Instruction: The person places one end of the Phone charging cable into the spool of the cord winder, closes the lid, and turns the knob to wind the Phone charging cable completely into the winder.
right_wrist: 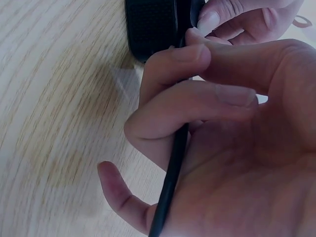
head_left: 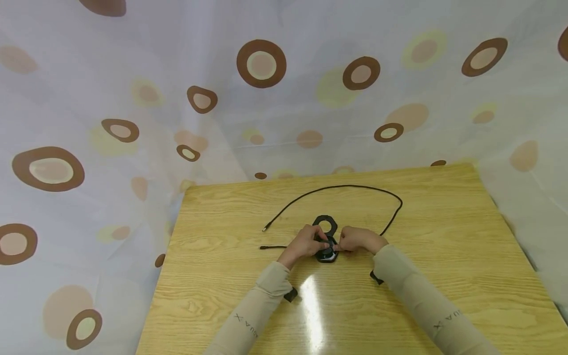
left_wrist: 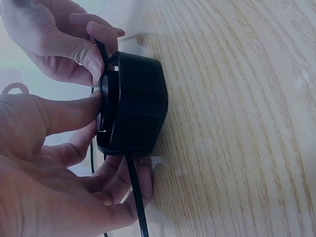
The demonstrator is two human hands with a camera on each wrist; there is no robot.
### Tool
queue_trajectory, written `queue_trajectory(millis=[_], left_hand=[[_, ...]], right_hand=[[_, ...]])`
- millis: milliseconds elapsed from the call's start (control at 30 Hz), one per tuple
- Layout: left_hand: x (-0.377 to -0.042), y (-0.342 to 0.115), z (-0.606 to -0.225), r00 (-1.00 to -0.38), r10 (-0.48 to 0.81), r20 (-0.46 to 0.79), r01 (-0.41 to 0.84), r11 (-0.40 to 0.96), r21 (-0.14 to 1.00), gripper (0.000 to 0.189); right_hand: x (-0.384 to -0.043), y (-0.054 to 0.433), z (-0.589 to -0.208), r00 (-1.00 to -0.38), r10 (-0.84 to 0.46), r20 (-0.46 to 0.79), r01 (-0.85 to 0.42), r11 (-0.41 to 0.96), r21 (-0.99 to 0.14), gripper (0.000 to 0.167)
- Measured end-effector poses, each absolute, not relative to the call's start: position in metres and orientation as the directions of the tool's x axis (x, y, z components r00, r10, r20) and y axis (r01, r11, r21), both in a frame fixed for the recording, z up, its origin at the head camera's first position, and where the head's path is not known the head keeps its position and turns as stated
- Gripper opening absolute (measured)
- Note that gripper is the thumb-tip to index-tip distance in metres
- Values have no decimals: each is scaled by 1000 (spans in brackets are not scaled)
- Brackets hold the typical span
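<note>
A black angular case [head_left: 327, 258] sits on the table, its lid with a round hole [head_left: 325, 217] flipped out behind it. My left hand [head_left: 305, 242] holds the case: the thumb presses on the round black hub [left_wrist: 109, 94] inside, and the other fingers reach round the far side. From the right, my right hand [head_left: 357, 239] grips a black cable [right_wrist: 170, 182] that runs across its palm under curled fingers. Its thumb and fingertip meet the left thumb at the case opening. Another stretch of cable [left_wrist: 137, 192] leaves the case wall beside the left fingers.
Behind the case, the long part of the cable [head_left: 350, 186] arcs over the wooden table [head_left: 222, 296], ending in a metal-tipped plug [head_left: 265, 228]. A second plug [head_left: 265, 247] lies left of the left hand. A dotted curtain [head_left: 284, 113] hangs around the table's back and sides.
</note>
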State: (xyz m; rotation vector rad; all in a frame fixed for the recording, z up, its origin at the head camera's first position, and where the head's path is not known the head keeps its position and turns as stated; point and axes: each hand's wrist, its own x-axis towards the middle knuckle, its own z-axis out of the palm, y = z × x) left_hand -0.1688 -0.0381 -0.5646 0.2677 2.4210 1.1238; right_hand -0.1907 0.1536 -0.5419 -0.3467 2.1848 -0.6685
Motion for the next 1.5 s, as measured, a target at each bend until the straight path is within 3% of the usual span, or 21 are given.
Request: queue_trajectory(millis=[1000,1367,1500], left_hand=[[-168,-40,-562,-876,363,-318,-21,631,776,9],[-167,-41,-562,-877,381,-292,13,627,779,10],[-167,-41,-563,-876,387,-289,14,619,785,10]], right_hand=[[-192,145,-534,-648,-383,-658,-42,881,-472,23],[-195,149,-541,-638,-424,-643,-79,867,-493,37],[-194,150,-539,-636,-434,-638,-95,865,-493,33]])
